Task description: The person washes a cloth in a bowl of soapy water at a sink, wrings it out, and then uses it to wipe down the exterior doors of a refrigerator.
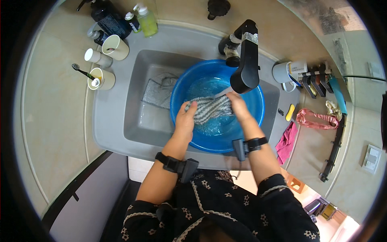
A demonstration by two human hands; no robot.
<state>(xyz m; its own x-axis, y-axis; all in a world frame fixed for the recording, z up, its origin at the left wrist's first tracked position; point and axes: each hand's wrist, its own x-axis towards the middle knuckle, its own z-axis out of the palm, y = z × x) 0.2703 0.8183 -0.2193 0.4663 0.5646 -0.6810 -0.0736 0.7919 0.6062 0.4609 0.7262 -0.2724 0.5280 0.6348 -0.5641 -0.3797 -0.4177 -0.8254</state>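
Observation:
A grey and white striped cloth [210, 109] is stretched between my two hands above a blue plastic basin [176, 86]. My left hand [186, 120] is closed round its left end, thumb on top. Its right end is in my right hand [238, 105], whose fingers are partly hidden behind the cloth. From the black faucet [246, 76], a stream of water runs down onto the cloth. Rippling water [213, 128] lies in the basin. The basin stands in a grey sink [135, 105], and another grey cloth [155, 93] lies flat on the sink's bottom, left of the basin.
Left on the counter stand two cups [105, 80], one with a toothbrush [82, 71], and several pump bottles [147, 22]. At right are a white mug [281, 72], a yellow bar-shaped thing [290, 112], a magenta cloth [286, 142] and a pink headband [316, 119].

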